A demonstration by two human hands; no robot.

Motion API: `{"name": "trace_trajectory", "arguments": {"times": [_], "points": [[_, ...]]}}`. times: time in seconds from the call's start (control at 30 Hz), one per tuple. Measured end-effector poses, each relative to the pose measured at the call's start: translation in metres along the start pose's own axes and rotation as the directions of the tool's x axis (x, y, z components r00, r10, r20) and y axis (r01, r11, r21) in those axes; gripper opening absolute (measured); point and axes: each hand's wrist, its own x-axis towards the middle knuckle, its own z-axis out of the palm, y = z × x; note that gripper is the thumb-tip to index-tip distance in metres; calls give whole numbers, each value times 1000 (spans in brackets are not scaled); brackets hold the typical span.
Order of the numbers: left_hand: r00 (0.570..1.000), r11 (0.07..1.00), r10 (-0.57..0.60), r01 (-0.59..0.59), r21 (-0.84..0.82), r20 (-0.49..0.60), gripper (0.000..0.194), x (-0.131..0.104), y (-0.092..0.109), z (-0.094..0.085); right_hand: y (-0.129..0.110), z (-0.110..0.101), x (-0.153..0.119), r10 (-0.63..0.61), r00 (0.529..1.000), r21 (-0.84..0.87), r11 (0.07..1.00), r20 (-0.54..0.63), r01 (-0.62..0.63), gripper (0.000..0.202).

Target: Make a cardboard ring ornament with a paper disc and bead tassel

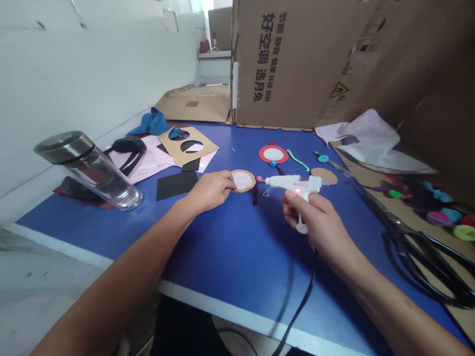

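My right hand (312,214) is wrapped round the handle of a white glue gun (286,182), whose small red light is lit. The gun's nozzle points left, at a pink bead (260,179) with a dark red tassel (254,193). Just left of the bead lies a round cardboard ring with a white centre (243,181). The fingertips of my left hand (216,189) are closed on the left edge of this disc. Behind them sits a red ring with a white centre (273,154) and a blue bead at its lower edge.
A glass bottle (93,168) stands at the left, near black card (177,186) and cut cardboard (190,145). Large black scissors (429,257) and coloured craft bits (438,216) lie at the right. A big cardboard box (304,61) rises behind the blue table (219,260).
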Motion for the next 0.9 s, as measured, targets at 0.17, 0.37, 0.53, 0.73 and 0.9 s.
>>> {"name": "trace_trajectory", "arguments": {"times": [0.17,0.37,0.53,0.73,0.9], "points": [[1000,999,21,-21,24,-4,44,-3,-3,4,-2,0,1,1,1000,-13,1000,-2,-1,50],[999,995,38,-40,89,22,47,-8,-2,6,-6,0,0,14,1000,-3,1000,0,-14,51],[999,992,43,-47,118,34,49,-9,1,5,-6,0,0,28,1000,7,1000,2,-28,50],[997,988,54,-62,143,59,48,-11,5,5,-3,-1,3,37,999,12,999,0,-37,50],[995,980,65,-78,182,76,52,-15,5,10,-2,-1,4,29,1000,23,999,12,-29,50]]}}
